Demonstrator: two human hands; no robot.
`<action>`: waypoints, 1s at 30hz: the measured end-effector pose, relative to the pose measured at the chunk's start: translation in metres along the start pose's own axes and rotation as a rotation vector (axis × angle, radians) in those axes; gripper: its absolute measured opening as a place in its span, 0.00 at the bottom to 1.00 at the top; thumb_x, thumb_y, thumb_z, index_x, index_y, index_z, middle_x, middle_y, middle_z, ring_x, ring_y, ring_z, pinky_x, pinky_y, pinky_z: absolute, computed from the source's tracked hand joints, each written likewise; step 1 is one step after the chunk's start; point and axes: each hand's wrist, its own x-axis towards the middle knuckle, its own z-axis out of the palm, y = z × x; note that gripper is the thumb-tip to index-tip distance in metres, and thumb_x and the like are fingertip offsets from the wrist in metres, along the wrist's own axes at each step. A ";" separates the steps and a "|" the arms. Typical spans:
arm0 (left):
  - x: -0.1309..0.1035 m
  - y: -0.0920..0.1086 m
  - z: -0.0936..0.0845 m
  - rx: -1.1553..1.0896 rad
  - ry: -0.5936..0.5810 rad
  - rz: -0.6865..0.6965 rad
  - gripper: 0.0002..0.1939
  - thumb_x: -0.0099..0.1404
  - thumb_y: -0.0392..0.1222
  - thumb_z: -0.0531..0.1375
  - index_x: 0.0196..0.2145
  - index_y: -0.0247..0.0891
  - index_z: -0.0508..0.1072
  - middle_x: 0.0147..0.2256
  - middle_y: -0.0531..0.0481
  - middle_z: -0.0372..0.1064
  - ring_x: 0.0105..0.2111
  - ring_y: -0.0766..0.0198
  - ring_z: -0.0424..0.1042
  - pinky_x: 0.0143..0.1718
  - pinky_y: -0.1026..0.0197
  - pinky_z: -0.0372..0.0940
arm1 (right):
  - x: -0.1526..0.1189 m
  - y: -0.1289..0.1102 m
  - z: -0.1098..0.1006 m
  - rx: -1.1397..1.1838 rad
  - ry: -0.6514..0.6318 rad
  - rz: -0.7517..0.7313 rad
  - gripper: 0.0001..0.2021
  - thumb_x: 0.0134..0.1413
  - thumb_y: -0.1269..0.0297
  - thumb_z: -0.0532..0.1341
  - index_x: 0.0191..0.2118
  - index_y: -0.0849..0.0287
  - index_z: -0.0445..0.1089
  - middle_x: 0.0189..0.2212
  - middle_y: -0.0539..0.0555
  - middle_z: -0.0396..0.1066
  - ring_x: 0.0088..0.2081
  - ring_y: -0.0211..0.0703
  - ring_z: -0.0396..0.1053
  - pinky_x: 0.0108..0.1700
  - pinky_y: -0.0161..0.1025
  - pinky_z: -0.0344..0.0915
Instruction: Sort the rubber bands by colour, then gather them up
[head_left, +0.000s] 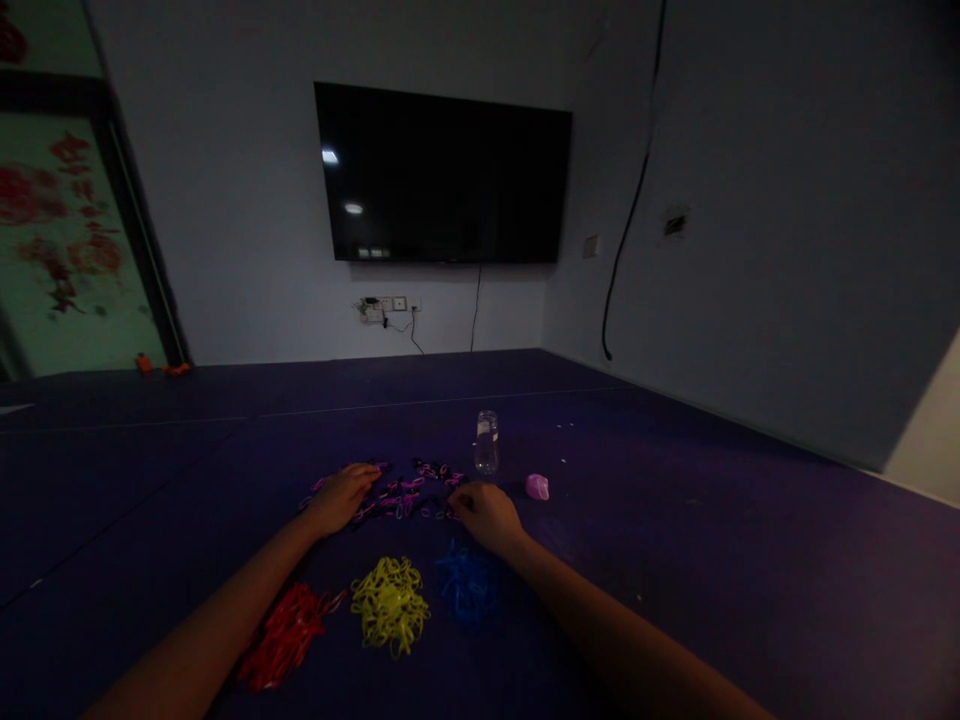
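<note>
Small pink and black rubber bands point(403, 490) lie scattered between my two hands on the dark purple surface. My left hand point(346, 495) rests over their left side, palm down with its fingers stretched out. On the right side of the bands, my right hand point(484, 510) has its fingers curled together in a pinch. What sits between those fingertips is too small and dark to make out. Nearer to me are separate heaps of red rubber bands point(289, 635), yellow rubber bands point(390, 604) and blue rubber bands point(465, 582).
A clear glass bottle point(487, 445) stands upright just beyond my right hand. To its right sits a small pink object point(537, 487). White specks dot the purple surface point(712, 560). A television point(446, 180) hangs on the far wall, and a cable point(628, 235) dangles at the right.
</note>
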 end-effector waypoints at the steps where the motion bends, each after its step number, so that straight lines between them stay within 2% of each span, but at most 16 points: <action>1: 0.000 0.001 -0.001 -0.006 0.003 0.001 0.20 0.63 0.33 0.46 0.48 0.38 0.72 0.50 0.45 0.68 0.51 0.59 0.64 0.53 0.54 0.60 | 0.000 0.000 0.000 0.006 0.002 0.000 0.11 0.52 0.67 0.55 0.35 0.52 0.75 0.35 0.47 0.76 0.36 0.38 0.72 0.33 0.31 0.59; 8: -0.002 0.005 -0.002 -0.039 0.038 -0.012 0.19 0.63 0.33 0.47 0.46 0.38 0.73 0.48 0.43 0.67 0.49 0.58 0.66 0.51 0.55 0.61 | 0.001 0.003 0.003 0.033 0.004 0.012 0.11 0.51 0.67 0.55 0.35 0.52 0.75 0.36 0.47 0.76 0.36 0.39 0.71 0.34 0.31 0.58; 16: -0.002 0.001 0.000 -0.058 0.046 0.023 0.22 0.64 0.32 0.46 0.53 0.41 0.66 0.50 0.46 0.65 0.49 0.60 0.65 0.51 0.56 0.60 | 0.002 0.003 0.003 -0.003 -0.018 0.025 0.12 0.52 0.66 0.54 0.36 0.54 0.75 0.36 0.50 0.76 0.37 0.40 0.71 0.34 0.31 0.59; 22: -0.002 0.000 0.001 -0.066 0.080 0.036 0.21 0.63 0.32 0.47 0.52 0.42 0.67 0.48 0.46 0.65 0.47 0.61 0.66 0.49 0.58 0.60 | 0.003 0.004 0.004 -0.007 -0.005 0.018 0.11 0.52 0.66 0.55 0.36 0.53 0.75 0.35 0.49 0.76 0.36 0.39 0.71 0.33 0.31 0.58; 25: -0.001 0.000 0.001 -0.053 0.101 0.003 0.19 0.63 0.33 0.49 0.50 0.40 0.69 0.48 0.45 0.64 0.47 0.60 0.66 0.50 0.58 0.60 | 0.002 0.004 0.003 -0.003 0.001 0.018 0.11 0.51 0.66 0.55 0.36 0.53 0.75 0.35 0.49 0.76 0.35 0.39 0.71 0.32 0.31 0.57; 30: 0.000 -0.002 0.004 0.019 0.126 -0.130 0.17 0.63 0.40 0.51 0.47 0.36 0.70 0.46 0.43 0.65 0.48 0.56 0.65 0.50 0.56 0.60 | 0.000 0.002 0.001 0.009 0.009 0.023 0.11 0.51 0.66 0.55 0.35 0.53 0.75 0.35 0.49 0.76 0.35 0.39 0.71 0.32 0.31 0.57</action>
